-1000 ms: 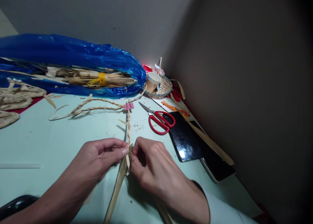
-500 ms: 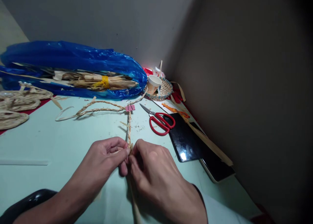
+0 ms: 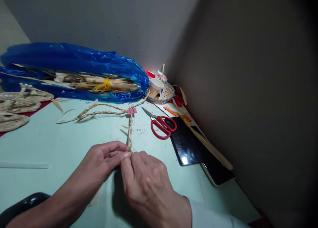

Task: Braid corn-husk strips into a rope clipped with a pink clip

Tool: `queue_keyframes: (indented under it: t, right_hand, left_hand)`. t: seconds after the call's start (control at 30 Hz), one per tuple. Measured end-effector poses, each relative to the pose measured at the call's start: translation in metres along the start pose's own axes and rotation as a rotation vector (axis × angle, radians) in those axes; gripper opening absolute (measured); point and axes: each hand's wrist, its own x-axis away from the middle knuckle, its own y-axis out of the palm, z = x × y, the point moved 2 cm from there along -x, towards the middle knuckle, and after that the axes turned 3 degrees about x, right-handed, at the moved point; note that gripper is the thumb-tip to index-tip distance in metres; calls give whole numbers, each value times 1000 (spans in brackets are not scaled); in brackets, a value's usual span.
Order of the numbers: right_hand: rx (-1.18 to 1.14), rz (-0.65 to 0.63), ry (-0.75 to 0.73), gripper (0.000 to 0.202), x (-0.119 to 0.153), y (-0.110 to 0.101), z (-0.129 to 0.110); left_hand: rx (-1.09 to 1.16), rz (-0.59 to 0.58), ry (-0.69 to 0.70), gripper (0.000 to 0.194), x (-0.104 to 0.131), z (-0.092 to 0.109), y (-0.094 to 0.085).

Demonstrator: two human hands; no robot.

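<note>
Pinched the braided straw cord near its lower visible end between thumb and forefinger of the left hand, in a narrow grip; curled the right hand against the left, knuckles up, with its fingertips hidden; could not tell the contents of that grip; had the cord running away over the pale green surface to a pink binder clip, beside looped braids; had red-handled scissors lying right of the cord, overlapping a black-screened device; saw a blue plastic bag beyond, around a yellow-tied bundle of dried strips.
</note>
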Motion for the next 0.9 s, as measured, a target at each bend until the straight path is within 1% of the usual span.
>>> queue_keyframes:
  t: [0.07,0.1,0.17,0.2,0.23,0.27,0.3,0.33,0.37,0.4,0.47,0.5,0.6,0.67,0.73,0.8,0.9]
  right_hand:
    - [-110,-27,27,21,-1,-5,2]
    - [-214,-62,28,19,-2,-8,3]
    - [-505,-143,10,16,-6,-16,9]
    - [-654,-164,25,17,-9,-20,14]
    - [-770,-158,71,20,-11,-23,21]
    - [-833,-131,165,23,-14,-25,29]
    - [-857,-89,279,25,-16,-25,37]
    - [-863,-75,374,22,-17,-24,44]
    - [-920,-116,431,19,-17,-21,49]
    - [-1007,-186,450,20,-18,-17,50]
    - [-1176,-306,440,25,-18,-9,47]
    - [-1242,-338,428,27,-18,-5,45]
    - [-1301,-335,421,26,-17,1,37]
    - [-1277,-320,414,23,-17,2,36]
    - [-1252,-319,411,22,-16,3,38]
    - [-1296,-356,410,23,-17,4,40]
    - [-1489,-440,422,27,-19,7,43]
  left_hand:
    - [36,20,-26,17,1,0,-1]
    - [49,26,-40,17,2,0,-1]
    - [77,25,-65,15,4,0,0]
    - [95,13,-74,15,5,1,0]
    - [112,-3,-85,14,6,1,0]
    - [127,-24,-95,14,6,2,0]
    - [135,-42,-99,15,7,3,-1]
    - [137,-54,-96,16,7,3,-1]
    - [134,-56,-89,17,8,3,-2]
    - [132,-50,-78,17,8,4,-3]
    - [144,-53,-61,16,9,3,-5]
    - [159,-52,-63,16,10,3,-5]
    - [189,-29,-94,21,12,3,-5]
    - [183,-5,-90,24,12,2,-5]
    - [160,-10,-64,25,12,2,-5]
    - [135,-27,-42,25,11,0,-6]
    - [132,-44,-11,27,11,-3,-6]
